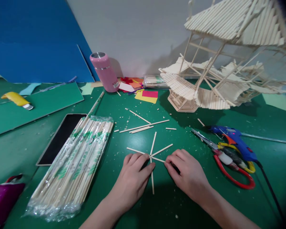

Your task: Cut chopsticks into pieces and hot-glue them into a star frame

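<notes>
Several thin wooden sticks point(162, 150) radiate like a star from one centre on the green table. My left hand point(134, 175) rests at the left of the star, its fingertips closed on a stick close to the centre. Part of the star's lower left is hidden under that hand. With thumb and index finger together, my right hand point(187, 171) pinches the outer end of the stick that points right. Above the star lie loose sticks point(145, 125), some long and some short.
A wrapped chopstick bundle point(78, 162) overlaps a black phone point(62, 136) at left. Scissors point(228, 159) and a blue glue gun point(238, 140) lie right. Behind stand a pink bottle point(105, 73) and a stick-built model point(205, 92). A yellow cutter point(16, 99) is far left.
</notes>
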Demonstrator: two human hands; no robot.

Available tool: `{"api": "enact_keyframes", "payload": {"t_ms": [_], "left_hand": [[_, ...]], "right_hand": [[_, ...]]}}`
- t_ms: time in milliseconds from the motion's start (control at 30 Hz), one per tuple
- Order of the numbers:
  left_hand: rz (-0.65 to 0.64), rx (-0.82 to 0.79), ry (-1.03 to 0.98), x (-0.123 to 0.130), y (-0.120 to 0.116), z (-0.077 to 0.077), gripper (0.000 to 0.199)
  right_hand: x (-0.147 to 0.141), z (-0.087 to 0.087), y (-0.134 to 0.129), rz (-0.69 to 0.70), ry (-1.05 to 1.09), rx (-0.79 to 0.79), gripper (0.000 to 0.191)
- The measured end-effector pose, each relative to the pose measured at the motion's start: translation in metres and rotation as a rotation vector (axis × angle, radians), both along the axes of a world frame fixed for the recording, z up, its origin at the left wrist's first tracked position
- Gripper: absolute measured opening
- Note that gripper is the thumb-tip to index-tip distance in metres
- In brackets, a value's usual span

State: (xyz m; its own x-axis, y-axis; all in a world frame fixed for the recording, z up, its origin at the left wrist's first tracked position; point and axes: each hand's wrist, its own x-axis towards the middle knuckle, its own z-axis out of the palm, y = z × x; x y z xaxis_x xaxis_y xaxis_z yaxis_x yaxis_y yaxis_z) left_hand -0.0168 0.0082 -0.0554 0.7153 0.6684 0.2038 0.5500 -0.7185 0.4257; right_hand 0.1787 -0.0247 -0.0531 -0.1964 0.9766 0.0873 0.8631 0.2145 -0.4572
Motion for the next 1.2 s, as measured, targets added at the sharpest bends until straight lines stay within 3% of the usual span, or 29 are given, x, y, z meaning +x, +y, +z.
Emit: {"api": "enact_keyframes", "payload": {"t_ms": [1200], "left_hand": [[-0.007,-0.006,-0.005,0.0007,0.0004,0.0008,0.027]], "right_hand": [[0.0019,0.0007,-0.0002,0.015,0.022,-0.037,0.015]]}}
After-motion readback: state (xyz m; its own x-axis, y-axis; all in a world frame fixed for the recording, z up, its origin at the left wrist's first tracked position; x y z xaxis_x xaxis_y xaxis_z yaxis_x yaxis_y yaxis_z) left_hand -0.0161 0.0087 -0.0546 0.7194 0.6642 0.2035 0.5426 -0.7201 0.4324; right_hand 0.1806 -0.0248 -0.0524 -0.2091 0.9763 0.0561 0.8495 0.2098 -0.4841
